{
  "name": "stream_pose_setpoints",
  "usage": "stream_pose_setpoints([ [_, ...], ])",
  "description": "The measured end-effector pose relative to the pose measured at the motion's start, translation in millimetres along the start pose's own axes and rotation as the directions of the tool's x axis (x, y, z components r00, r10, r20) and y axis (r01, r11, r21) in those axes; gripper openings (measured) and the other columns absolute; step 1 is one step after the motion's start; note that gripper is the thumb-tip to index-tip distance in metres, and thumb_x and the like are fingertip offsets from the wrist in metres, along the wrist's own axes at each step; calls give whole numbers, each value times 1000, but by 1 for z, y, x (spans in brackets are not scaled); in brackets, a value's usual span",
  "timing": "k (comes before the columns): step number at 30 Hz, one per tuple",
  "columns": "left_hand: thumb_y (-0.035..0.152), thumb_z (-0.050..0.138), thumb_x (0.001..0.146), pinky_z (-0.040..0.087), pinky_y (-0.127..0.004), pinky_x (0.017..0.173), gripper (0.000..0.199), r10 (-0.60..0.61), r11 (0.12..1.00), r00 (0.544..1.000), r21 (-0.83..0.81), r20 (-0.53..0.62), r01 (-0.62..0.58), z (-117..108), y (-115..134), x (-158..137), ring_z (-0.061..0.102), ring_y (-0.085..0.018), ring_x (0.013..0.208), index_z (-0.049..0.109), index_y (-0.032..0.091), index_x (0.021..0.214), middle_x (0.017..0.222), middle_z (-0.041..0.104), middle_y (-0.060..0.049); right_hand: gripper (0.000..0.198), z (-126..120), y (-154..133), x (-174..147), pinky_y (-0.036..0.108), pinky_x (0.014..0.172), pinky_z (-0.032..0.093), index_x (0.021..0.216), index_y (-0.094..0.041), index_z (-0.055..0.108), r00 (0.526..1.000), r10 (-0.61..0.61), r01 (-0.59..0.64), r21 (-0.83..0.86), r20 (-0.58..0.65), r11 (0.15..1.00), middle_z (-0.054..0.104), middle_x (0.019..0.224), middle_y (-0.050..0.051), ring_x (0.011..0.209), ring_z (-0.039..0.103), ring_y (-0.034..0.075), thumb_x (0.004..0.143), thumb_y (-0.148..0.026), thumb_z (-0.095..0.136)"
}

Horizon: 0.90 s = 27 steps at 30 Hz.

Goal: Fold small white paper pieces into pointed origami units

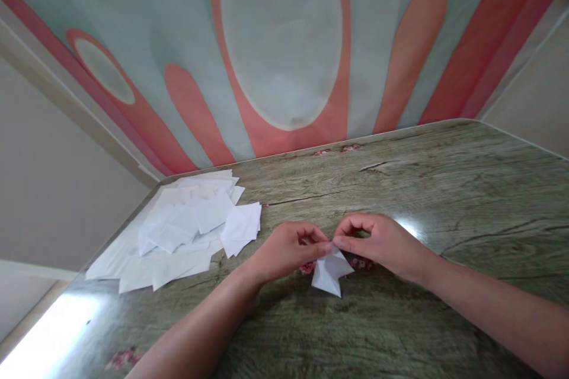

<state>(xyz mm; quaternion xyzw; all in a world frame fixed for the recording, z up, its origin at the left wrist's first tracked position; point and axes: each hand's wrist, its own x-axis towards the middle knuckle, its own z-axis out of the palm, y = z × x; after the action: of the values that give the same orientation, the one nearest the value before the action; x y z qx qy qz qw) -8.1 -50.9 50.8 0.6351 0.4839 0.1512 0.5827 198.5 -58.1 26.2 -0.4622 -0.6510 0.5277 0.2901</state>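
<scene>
A small folded piece of white paper (329, 274) hangs from my fingertips above the wood-patterned tabletop, its lower edge forming several points. My left hand (299, 247) pinches its top edge between thumb and fingers. Right beside it, my right hand (368, 240) also pinches the top of the folded paper, thumb and forefinger closed together. The fingertips of both hands nearly meet and cover the paper's upper edge. Whether the paper's lower points touch the table I cannot tell.
On the left of the table (427, 183) lies a spread pile of white paper sheets (178, 266). A small stack of white paper squares (241, 226) sits at that pile's right edge. Behind the table stands a wall (284, 41) with a red, grey and white pattern.
</scene>
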Motion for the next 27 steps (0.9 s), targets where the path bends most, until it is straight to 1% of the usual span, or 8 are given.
stream_pose_setpoints([
  [2, 42, 64, 79, 34, -18, 48, 27, -29, 999, 999, 20, -29, 30, 2, -1, -1, 45, -6, 48, 65, 15, 79, 59, 56, 3, 22, -1, 3, 1, 23, 54, 38, 78, -18, 66, 1000, 10, -12, 75, 17, 997, 60, 67, -2, 58, 51, 10, 83, -39, 60],
  [6, 41, 63, 79, 32, -18, 46, 27, -46, 999, 996, 16, -73, 47, 6, -4, 2, 45, -6, 48, 66, 14, 77, 60, 58, 2, 34, -3, 6, 2, 22, 51, 36, 77, -18, 66, 1000, 1, -5, 171, 22, 985, 57, 65, -2, 56, 47, 9, 88, -46, 51],
  [11, 40, 64, 77, 33, -18, 49, 26, -33, 999, 996, 25, -88, 35, 7, -3, 3, 46, -6, 50, 67, 14, 76, 61, 60, 2, 32, -3, 4, 1, 21, 47, 33, 73, -17, 65, 1000, -16, 15, 92, 11, 996, 54, 59, -3, 51, 44, 8, 86, -44, 55],
  [17, 40, 65, 77, 35, -19, 51, 27, -46, 999, 997, -2, -60, 46, 9, -3, 4, 47, -7, 50, 66, 14, 72, 57, 58, 2, 23, -1, -3, -2, 21, 46, 37, 77, -19, 68, 1000, 12, -12, -1, -22, 1000, 61, 63, -2, 52, 51, 10, 83, -39, 57],
  [19, 42, 61, 80, 39, -20, 55, 29, -11, 1000, 999, -17, -51, 10, 8, -2, 3, 51, -8, 56, 67, 14, 83, 66, 62, 0, 21, 0, -4, -2, 21, 47, 38, 75, -19, 67, 999, 3, -5, -35, -55, 999, 62, 64, -2, 53, 53, 10, 83, -37, 57],
  [22, 45, 59, 83, 45, -24, 67, 36, 94, 995, 990, -16, -104, -96, 7, 1, -1, 60, -14, 79, 61, 15, 104, 93, 66, -6, 21, 2, -3, -2, 21, 46, 39, 72, -20, 66, 994, -37, 27, -93, -107, 995, 62, 63, -2, 52, 53, 10, 83, -35, 57],
  [24, 43, 62, 80, 47, -27, 72, 38, 138, 990, 980, 41, -144, -133, 10, 4, -4, 60, -18, 91, 56, 15, 107, 104, 64, -9, 22, 3, -1, -2, 20, 45, 39, 71, -20, 65, 991, -57, 44, -108, -119, 993, 62, 61, -2, 49, 52, 10, 83, -36, 57],
  [27, 30, 67, 75, 47, -29, 75, 34, 149, 975, 968, 192, -201, -110, 17, 5, -5, 59, -19, 92, 54, 16, 103, 102, 63, -8, 23, 5, 1, -2, 21, 44, 41, 74, -20, 66, 992, -62, 50, -103, -111, 993, 63, 62, -3, 50, 54, 11, 84, -38, 56],
])
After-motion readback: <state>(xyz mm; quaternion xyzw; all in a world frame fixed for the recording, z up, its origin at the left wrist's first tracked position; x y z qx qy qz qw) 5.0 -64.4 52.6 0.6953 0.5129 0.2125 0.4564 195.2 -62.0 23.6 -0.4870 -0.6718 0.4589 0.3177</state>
